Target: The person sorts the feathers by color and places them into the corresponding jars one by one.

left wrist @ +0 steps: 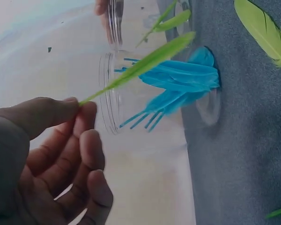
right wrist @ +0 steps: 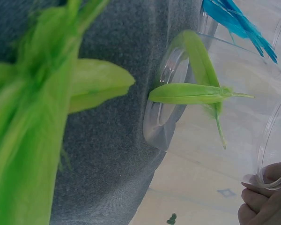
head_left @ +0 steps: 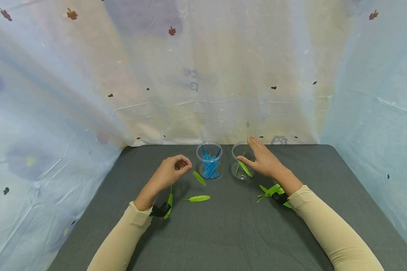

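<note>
My left hand [head_left: 169, 171] pinches a green feather [head_left: 199, 178] by its quill between thumb and forefinger. In the left wrist view the feather slants across in front of a clear jar [left wrist: 111, 112] that holds several blue feathers [left wrist: 178, 77]. My right hand [head_left: 262, 160] is at the rim of a second clear jar [head_left: 239, 174], its fingers extended along the far right side and its thumb spread across the front. Inside that jar, the right wrist view shows two crossed green feathers [right wrist: 187, 93], with the fingers [right wrist: 260, 206] right at the rim.
One loose green feather [head_left: 199, 198] lies on the dark grey table [head_left: 220, 233] between my arms. Another green feather [head_left: 170, 201] lies beside my left wrist. A pile of green feathers [head_left: 268, 191] lies under my right wrist. A patterned cloth [head_left: 224, 75] hangs behind the table.
</note>
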`<state>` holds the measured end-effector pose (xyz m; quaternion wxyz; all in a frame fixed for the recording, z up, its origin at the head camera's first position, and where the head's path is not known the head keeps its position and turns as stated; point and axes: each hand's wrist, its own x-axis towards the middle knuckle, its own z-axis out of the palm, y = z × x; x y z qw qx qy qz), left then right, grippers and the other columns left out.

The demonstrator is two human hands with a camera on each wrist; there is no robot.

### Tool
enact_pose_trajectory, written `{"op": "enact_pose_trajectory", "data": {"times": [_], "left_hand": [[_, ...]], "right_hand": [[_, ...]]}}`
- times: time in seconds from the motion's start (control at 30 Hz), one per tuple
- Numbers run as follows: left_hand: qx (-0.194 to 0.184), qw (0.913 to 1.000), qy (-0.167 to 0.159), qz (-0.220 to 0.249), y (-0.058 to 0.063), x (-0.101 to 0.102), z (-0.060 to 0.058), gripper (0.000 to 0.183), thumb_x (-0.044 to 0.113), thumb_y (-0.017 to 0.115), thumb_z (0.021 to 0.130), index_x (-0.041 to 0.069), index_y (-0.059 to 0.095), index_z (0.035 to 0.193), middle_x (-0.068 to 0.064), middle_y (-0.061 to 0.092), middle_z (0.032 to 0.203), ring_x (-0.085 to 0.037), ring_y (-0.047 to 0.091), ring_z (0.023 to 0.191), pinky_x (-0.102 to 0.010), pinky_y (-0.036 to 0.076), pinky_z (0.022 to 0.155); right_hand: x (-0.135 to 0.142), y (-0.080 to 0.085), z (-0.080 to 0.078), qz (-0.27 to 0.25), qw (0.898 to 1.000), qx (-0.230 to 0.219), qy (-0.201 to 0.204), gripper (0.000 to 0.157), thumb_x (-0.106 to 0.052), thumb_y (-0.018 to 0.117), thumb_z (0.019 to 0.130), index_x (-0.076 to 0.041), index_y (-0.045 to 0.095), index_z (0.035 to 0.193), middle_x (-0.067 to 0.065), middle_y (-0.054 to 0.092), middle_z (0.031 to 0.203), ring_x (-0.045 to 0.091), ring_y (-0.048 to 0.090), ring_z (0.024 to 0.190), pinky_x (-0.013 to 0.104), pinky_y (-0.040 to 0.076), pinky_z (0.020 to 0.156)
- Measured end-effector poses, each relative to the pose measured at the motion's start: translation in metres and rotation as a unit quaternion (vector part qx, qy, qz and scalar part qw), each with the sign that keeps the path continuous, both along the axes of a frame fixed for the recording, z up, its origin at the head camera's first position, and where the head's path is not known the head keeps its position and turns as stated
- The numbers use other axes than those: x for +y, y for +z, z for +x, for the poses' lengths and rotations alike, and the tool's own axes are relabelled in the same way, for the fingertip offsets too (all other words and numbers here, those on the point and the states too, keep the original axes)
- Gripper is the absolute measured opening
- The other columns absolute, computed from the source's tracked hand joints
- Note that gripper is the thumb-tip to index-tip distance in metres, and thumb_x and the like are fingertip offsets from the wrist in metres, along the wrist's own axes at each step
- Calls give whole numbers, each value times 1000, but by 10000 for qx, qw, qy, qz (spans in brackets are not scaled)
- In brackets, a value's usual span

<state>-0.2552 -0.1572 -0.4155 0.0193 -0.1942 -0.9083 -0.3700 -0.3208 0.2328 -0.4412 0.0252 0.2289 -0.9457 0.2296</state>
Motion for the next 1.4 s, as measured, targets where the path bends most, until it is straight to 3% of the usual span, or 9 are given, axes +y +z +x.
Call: {"op": "enact_pose_trajectory", "data": {"times": [0.33,0.7,1.03,1.4], "left_hand": [[560,9956,75,751,9,13,-2,13,31,71,107,20,74,113,1,76,105,-18,69,86,-39,57,77],[1152,9834,277,1371,10,34,-13,14,25,73,106,14,76,114,-1,77,107,-17,72,94,-35,58,81],[1226,9725,346,1948,13,57,-25,17,27,73,106,13,76,115,-5,77,109,-19,70,90,-33,56,79],[1259,9721,312,1955,18,77,-36,18,27,74,106,12,76,116,-6,77,113,-25,71,90,-33,56,78]], "right_hand": [[0,0,-1,-13,10000,-4,-30,105,-70,55,104,-7,6,173,19,8,179,44,6,165,68,13,129],[-1,-1,-2,-36,10000,-11,-45,108,-75,53,102,-6,9,173,18,7,180,43,6,165,69,14,129],[-1,-1,-1,57,9999,-27,-88,105,-71,54,104,-7,7,173,18,6,180,43,5,165,68,13,129],[-2,0,-1,47,9999,-34,-89,106,-71,54,104,-6,7,173,19,6,180,43,4,165,68,12,130]]}}
